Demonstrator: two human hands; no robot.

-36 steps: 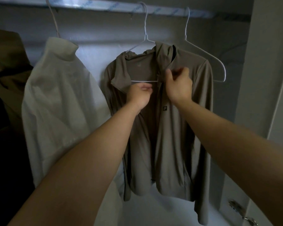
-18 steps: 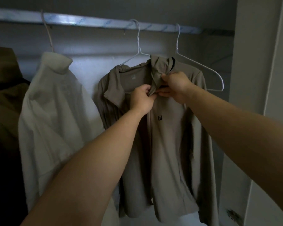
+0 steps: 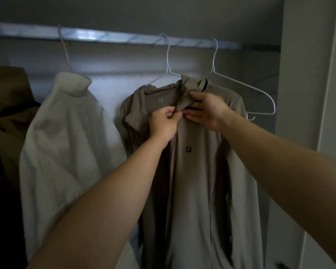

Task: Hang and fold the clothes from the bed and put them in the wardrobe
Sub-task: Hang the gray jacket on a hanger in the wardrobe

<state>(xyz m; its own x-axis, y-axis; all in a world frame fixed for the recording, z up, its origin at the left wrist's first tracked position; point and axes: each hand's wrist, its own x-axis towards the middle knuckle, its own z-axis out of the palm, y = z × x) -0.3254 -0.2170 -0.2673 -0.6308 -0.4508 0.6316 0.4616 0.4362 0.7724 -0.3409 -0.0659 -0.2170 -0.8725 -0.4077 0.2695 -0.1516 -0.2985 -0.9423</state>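
Taupe zip-front sports jacket (image 3: 198, 171), small dark chest logo: hung at centre on a white wire hanger (image 3: 168, 63) from the silver wardrobe rail (image 3: 85, 34). Left hand (image 3: 164, 125) pinched the turned-over collar (image 3: 184, 94); right hand (image 3: 208, 111), at its 3 o'clock, gripped the same collar. Step judged: straightening the collar after hanging. Next move would call for letting go and smoothing the front. Empty white wire hanger (image 3: 260, 96) at 2 o'clock, crowding the shoulder. Cream high-necked garment (image 3: 66, 133) at 9 o'clock; olive garment (image 3: 6, 90) beyond.

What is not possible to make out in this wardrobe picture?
Head view:
- jacket hem: cut off by the bottom edge.
- its collar front: hidden by the left hand and right hand.
- rail print: too blurred to read.
- far-left clothes: too dark to identify.
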